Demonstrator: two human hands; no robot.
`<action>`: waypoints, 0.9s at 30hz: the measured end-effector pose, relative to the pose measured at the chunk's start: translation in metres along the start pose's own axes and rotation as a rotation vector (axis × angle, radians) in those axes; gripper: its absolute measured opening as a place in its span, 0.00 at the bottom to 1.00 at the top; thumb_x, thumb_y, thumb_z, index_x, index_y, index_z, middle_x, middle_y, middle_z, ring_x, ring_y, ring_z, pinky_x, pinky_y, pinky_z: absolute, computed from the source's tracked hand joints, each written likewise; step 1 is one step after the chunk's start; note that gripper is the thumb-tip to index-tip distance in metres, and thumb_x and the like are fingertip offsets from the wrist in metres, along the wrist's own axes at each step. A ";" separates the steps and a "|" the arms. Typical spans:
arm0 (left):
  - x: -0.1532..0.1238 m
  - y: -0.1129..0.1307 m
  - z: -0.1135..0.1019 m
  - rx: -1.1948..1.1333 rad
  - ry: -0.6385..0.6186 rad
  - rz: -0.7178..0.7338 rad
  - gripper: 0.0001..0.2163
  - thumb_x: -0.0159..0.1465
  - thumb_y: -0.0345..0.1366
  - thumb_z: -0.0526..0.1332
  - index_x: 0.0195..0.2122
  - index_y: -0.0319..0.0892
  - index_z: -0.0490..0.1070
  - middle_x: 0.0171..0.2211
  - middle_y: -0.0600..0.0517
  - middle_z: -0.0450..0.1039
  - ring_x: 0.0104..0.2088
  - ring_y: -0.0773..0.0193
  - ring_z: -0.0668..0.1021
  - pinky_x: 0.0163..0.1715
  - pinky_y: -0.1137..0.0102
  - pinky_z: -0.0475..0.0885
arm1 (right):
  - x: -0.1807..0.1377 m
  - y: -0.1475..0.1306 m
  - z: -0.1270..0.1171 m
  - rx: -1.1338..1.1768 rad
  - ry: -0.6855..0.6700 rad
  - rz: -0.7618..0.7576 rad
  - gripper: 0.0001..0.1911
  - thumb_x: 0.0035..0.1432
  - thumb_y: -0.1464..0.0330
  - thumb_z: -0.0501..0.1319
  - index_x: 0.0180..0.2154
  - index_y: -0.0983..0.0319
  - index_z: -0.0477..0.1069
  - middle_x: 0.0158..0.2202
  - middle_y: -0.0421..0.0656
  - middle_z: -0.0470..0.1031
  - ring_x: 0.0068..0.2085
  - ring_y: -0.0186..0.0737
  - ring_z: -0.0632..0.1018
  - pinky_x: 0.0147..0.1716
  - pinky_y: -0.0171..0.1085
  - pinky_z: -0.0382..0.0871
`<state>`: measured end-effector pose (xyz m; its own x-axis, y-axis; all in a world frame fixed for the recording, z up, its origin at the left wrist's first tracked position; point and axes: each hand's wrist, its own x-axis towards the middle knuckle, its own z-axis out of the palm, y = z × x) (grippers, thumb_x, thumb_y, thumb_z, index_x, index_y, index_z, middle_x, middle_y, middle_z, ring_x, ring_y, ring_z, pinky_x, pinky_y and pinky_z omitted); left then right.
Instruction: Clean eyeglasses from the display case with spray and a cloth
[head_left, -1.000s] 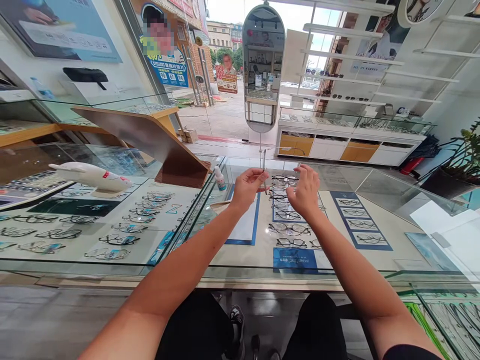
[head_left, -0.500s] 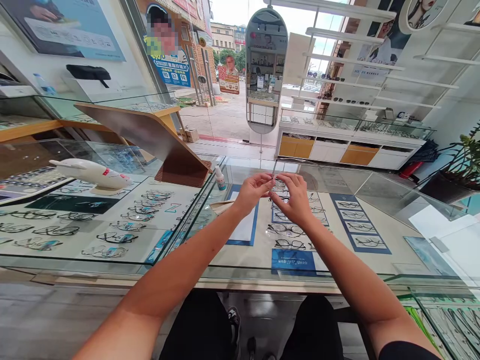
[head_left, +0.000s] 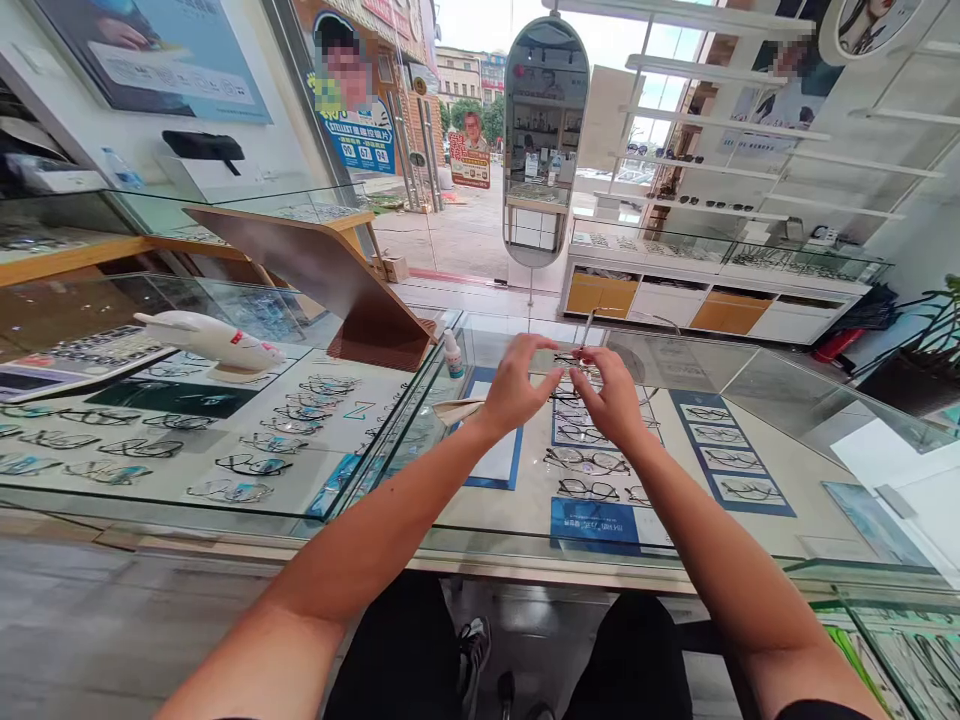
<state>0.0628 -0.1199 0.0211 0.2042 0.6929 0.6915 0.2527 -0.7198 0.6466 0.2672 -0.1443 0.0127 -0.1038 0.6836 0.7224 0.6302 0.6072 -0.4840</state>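
Over the glass counter (head_left: 480, 545), my right hand (head_left: 611, 395) pinches a pair of eyeglasses (head_left: 588, 330) between thumb and fingers. Its thin temples stick out beyond the hand, and the fingers hide part of the frame. Just to the left, my left hand (head_left: 519, 385) is open, thumb and fingers apart, close to the eyeglasses; no hold on them is visible. Under both hands, several other eyeglasses (head_left: 589, 461) lie in rows inside the case. A folded beige cloth (head_left: 454, 411) and a small white spray bottle (head_left: 452, 354) are left of my left hand.
A white rocket-shaped object (head_left: 214, 345) and a slanted brown stand (head_left: 315, 280) are on the left. An oval mirror (head_left: 545, 140) rises beyond the counter. More frames (head_left: 739, 460) lie on a blue panel at right, and a potted plant (head_left: 919, 350) stands farther off.
My left hand has come off the eyeglasses and opened. My right hand keeps them, and their temples now show more to the right. The view has shifted slightly left.
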 end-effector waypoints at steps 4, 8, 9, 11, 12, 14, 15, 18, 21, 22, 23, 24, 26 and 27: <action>0.010 -0.007 -0.018 0.435 0.274 0.091 0.13 0.69 0.28 0.65 0.54 0.44 0.74 0.57 0.39 0.77 0.62 0.42 0.78 0.68 0.45 0.72 | 0.004 0.004 -0.007 -0.019 0.044 0.007 0.14 0.76 0.58 0.61 0.54 0.57 0.81 0.54 0.53 0.86 0.57 0.59 0.82 0.61 0.58 0.75; 0.017 -0.019 -0.034 0.623 0.396 -0.098 0.23 0.65 0.26 0.68 0.61 0.42 0.71 0.68 0.31 0.68 0.72 0.32 0.70 0.74 0.39 0.63 | 0.005 0.009 -0.008 -0.049 0.061 0.023 0.15 0.76 0.58 0.61 0.53 0.57 0.81 0.53 0.53 0.87 0.56 0.59 0.81 0.60 0.58 0.74; 0.018 -0.023 -0.036 0.645 0.411 -0.156 0.26 0.64 0.25 0.68 0.63 0.41 0.69 0.71 0.30 0.65 0.74 0.30 0.67 0.75 0.38 0.62 | 0.005 0.010 -0.008 -0.054 0.063 0.026 0.15 0.76 0.58 0.61 0.53 0.57 0.81 0.53 0.53 0.87 0.56 0.59 0.81 0.59 0.58 0.73; 0.020 -0.031 -0.040 0.673 0.441 -0.268 0.31 0.62 0.24 0.69 0.67 0.40 0.66 0.73 0.28 0.60 0.76 0.28 0.64 0.75 0.37 0.60 | 0.005 0.013 -0.008 -0.063 0.068 0.029 0.16 0.76 0.57 0.60 0.53 0.57 0.81 0.53 0.53 0.87 0.56 0.59 0.81 0.59 0.58 0.73; 0.020 -0.036 -0.041 0.680 0.453 -0.317 0.32 0.62 0.24 0.69 0.67 0.40 0.65 0.74 0.27 0.60 0.77 0.27 0.64 0.75 0.37 0.60 | 0.006 0.014 -0.008 -0.065 0.071 0.030 0.16 0.76 0.57 0.60 0.53 0.58 0.81 0.53 0.53 0.87 0.55 0.59 0.81 0.58 0.58 0.73; 0.021 -0.046 -0.043 0.673 0.466 -0.398 0.33 0.63 0.23 0.67 0.68 0.40 0.63 0.74 0.27 0.60 0.76 0.28 0.65 0.74 0.37 0.63 | 0.006 0.015 -0.009 -0.068 0.075 0.032 0.16 0.76 0.57 0.60 0.52 0.58 0.81 0.52 0.53 0.87 0.55 0.59 0.81 0.58 0.57 0.72; 0.021 -0.051 -0.044 0.653 0.460 -0.429 0.33 0.63 0.22 0.66 0.69 0.40 0.62 0.73 0.27 0.61 0.76 0.30 0.66 0.73 0.39 0.65 | 0.007 0.016 -0.009 -0.069 0.076 0.034 0.16 0.76 0.57 0.60 0.52 0.58 0.81 0.52 0.53 0.87 0.54 0.59 0.81 0.58 0.57 0.72; 0.022 -0.063 -0.049 0.534 0.404 -0.519 0.33 0.64 0.17 0.59 0.70 0.40 0.59 0.68 0.30 0.69 0.69 0.38 0.76 0.67 0.47 0.73 | 0.008 0.017 -0.010 -0.067 0.083 0.034 0.16 0.76 0.57 0.60 0.53 0.58 0.81 0.52 0.53 0.87 0.54 0.58 0.81 0.58 0.57 0.72; 0.023 -0.072 -0.053 0.408 0.339 -0.643 0.33 0.65 0.16 0.58 0.70 0.40 0.57 0.61 0.35 0.77 0.60 0.41 0.82 0.61 0.51 0.77 | 0.009 0.017 -0.011 -0.067 0.100 0.036 0.16 0.76 0.57 0.60 0.52 0.57 0.81 0.52 0.52 0.87 0.53 0.58 0.81 0.57 0.57 0.72; 0.023 -0.075 -0.053 0.379 0.326 -0.686 0.33 0.65 0.16 0.59 0.70 0.40 0.57 0.59 0.35 0.78 0.59 0.41 0.83 0.61 0.50 0.76 | 0.009 0.017 -0.012 -0.068 0.105 0.039 0.15 0.76 0.57 0.60 0.52 0.57 0.81 0.52 0.52 0.87 0.53 0.58 0.81 0.57 0.57 0.72; 0.023 -0.078 -0.054 0.357 0.316 -0.721 0.32 0.65 0.17 0.60 0.69 0.40 0.58 0.57 0.36 0.79 0.58 0.39 0.83 0.61 0.49 0.76 | 0.009 0.017 -0.012 -0.070 0.110 0.041 0.16 0.76 0.57 0.60 0.52 0.57 0.81 0.52 0.52 0.87 0.53 0.58 0.81 0.57 0.57 0.72; 0.023 -0.081 -0.054 0.341 0.309 -0.748 0.30 0.65 0.18 0.62 0.67 0.40 0.60 0.55 0.35 0.80 0.58 0.37 0.83 0.61 0.49 0.75 | 0.010 0.018 -0.012 -0.072 0.114 0.042 0.16 0.76 0.57 0.60 0.51 0.57 0.81 0.52 0.52 0.87 0.52 0.58 0.81 0.56 0.57 0.71; 0.021 -0.087 -0.054 0.313 0.301 -0.780 0.26 0.65 0.21 0.66 0.62 0.41 0.64 0.53 0.34 0.80 0.58 0.34 0.83 0.59 0.48 0.76 | 0.010 0.018 -0.013 -0.072 0.117 0.044 0.16 0.76 0.56 0.60 0.51 0.57 0.81 0.51 0.52 0.87 0.51 0.58 0.81 0.55 0.57 0.72; 0.021 -0.090 -0.054 0.298 0.300 -0.787 0.24 0.64 0.23 0.68 0.60 0.42 0.66 0.51 0.34 0.80 0.57 0.33 0.84 0.57 0.49 0.76 | 0.010 0.018 -0.014 -0.071 0.118 0.046 0.16 0.76 0.56 0.60 0.51 0.57 0.81 0.51 0.52 0.87 0.51 0.58 0.81 0.54 0.56 0.72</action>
<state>-0.0062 -0.0430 -0.0054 -0.3778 0.9111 0.1646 0.4593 0.0301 0.8877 0.2883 -0.1321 0.0180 0.0151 0.6553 0.7552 0.6858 0.5428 -0.4848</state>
